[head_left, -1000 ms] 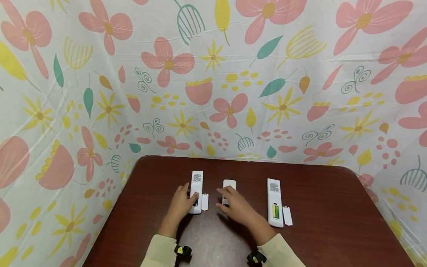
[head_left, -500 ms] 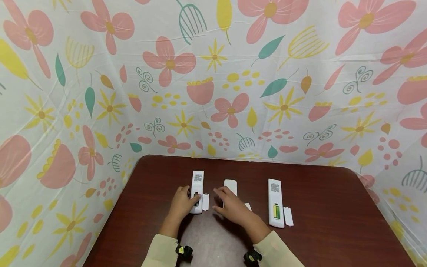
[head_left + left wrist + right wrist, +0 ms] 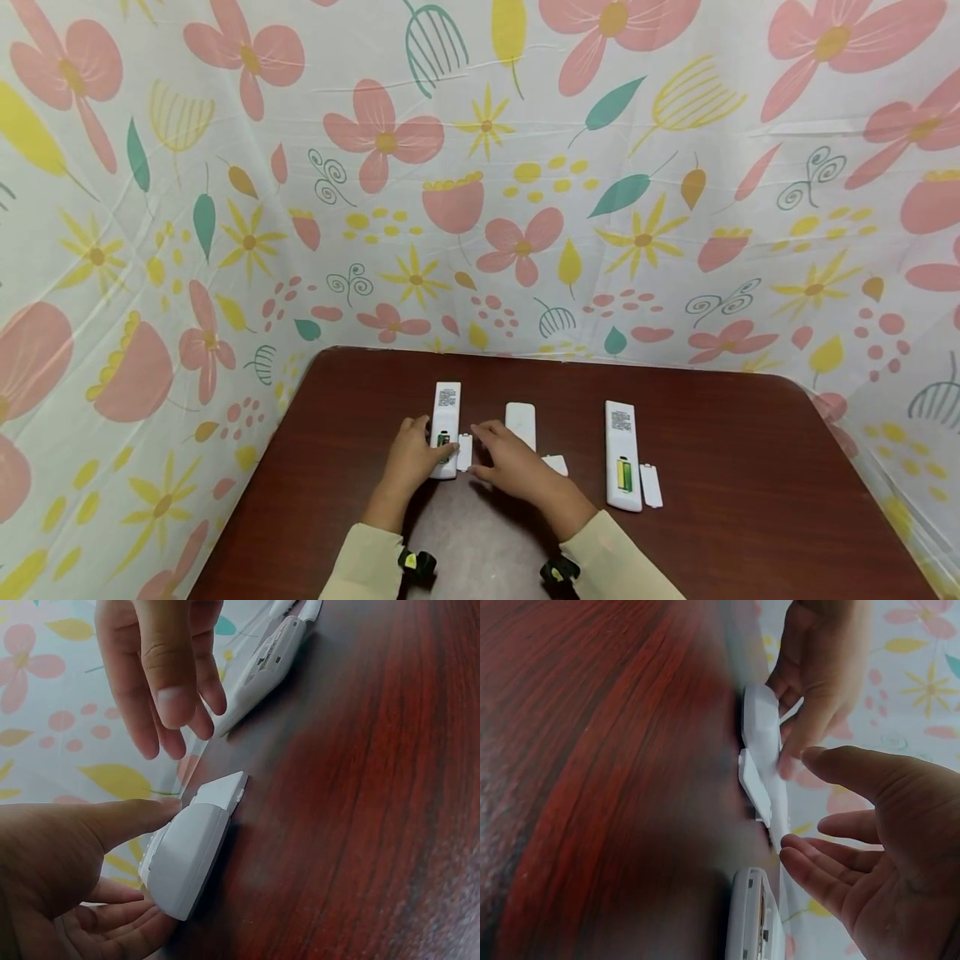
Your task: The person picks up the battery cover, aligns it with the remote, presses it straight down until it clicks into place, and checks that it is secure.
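A white remote control (image 3: 447,402) lies back up at the left of the table, its battery compartment (image 3: 443,437) uncovered. My left hand (image 3: 407,458) holds this remote, fingers along its left side and thumb over the compartment. In the left wrist view the remote's end (image 3: 187,859) sits between thumb and fingers. Its loose battery cover (image 3: 465,452) lies against the right side. My right hand (image 3: 517,467) hovers just right of that cover, fingers apart with nothing between them. In the right wrist view its fingertips are apart from the cover (image 3: 754,787).
Behind my right hand lies a second white remote (image 3: 521,421), partly hidden, with its cover (image 3: 556,464) beside it. Further right is a third remote (image 3: 621,421) with a green-yellow battery compartment and a loose cover (image 3: 651,486). A flowered cloth (image 3: 517,350) hangs behind the table.
My right hand has moved left from over the middle remote toward the left remote's cover, uncovering the middle remote's own cover. The left thumb has shifted slightly on the left remote.
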### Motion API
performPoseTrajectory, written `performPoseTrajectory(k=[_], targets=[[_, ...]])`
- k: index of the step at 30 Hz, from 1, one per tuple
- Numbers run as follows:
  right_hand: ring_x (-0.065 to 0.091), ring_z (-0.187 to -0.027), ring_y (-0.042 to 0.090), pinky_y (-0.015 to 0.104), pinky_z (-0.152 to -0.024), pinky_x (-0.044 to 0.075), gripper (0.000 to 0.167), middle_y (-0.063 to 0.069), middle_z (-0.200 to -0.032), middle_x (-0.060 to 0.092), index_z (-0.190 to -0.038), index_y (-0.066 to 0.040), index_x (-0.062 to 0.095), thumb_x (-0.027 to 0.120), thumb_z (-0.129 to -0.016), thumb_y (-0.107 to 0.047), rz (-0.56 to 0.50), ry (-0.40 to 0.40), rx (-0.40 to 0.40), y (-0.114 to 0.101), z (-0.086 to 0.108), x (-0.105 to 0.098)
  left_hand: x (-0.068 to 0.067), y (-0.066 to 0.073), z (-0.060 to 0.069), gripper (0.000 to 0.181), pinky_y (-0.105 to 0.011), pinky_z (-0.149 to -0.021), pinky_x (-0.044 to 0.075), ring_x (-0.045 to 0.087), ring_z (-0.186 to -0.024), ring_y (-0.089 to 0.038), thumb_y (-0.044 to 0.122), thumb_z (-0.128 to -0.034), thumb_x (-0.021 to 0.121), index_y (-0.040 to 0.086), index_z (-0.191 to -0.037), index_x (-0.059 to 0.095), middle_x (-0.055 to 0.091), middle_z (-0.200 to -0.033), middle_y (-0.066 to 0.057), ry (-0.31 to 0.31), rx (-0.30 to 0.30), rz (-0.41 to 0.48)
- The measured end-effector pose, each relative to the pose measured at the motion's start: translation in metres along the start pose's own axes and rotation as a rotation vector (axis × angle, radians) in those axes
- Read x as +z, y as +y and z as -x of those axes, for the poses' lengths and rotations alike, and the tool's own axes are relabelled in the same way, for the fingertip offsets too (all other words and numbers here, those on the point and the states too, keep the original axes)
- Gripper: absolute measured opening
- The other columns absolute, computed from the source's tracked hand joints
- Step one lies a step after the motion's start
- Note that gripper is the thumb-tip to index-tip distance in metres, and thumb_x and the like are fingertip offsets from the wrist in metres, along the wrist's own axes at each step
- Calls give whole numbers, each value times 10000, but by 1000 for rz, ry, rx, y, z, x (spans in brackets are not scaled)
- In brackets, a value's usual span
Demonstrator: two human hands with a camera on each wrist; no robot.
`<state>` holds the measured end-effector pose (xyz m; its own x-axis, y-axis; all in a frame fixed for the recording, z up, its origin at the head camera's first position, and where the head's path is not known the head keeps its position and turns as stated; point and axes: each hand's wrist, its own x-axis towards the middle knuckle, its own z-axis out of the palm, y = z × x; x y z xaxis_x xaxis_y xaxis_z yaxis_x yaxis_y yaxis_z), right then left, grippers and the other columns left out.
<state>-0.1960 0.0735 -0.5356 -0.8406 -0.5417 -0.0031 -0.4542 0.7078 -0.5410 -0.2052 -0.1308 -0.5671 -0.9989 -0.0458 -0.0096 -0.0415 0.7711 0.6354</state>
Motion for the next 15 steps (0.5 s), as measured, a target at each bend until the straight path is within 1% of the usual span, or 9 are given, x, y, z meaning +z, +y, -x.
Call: performPoseTrajectory(k=[3, 8, 15], targets=[[598, -1227, 293, 447, -985, 527, 718, 183, -1437, 508, -1495, 29, 435, 749, -920, -264, 3, -12, 1, -2, -3, 2, 1, 0, 0, 800, -426, -754, 551, 615, -845, -246, 418, -796, 848, -83, -1347, 556, 591, -1166, -213, -5, 1, -2], [570, -1280, 315, 449, -1021, 511, 729, 191, -1440, 502, -1491, 45, 432, 750, -919, -275, 19, -31, 3, -4, -9, 6, 1, -2, 0, 691, -381, -687, 523, 580, -769, -204, 404, -799, 846, -49, -1268, 618, 602, -1058, -168, 2, -3, 21], [576, -1270, 334, 453, -1012, 516, 731, 205, -1418, 514, -1478, 59, 445, 757, -913, -286, 36, -48, 31, -3, -14, 10, 1, -1, 1, 635, -345, -635, 494, 557, -732, -195, 404, -798, 846, -27, -1221, 649, 601, -1008, -154, 7, -21, 25]])
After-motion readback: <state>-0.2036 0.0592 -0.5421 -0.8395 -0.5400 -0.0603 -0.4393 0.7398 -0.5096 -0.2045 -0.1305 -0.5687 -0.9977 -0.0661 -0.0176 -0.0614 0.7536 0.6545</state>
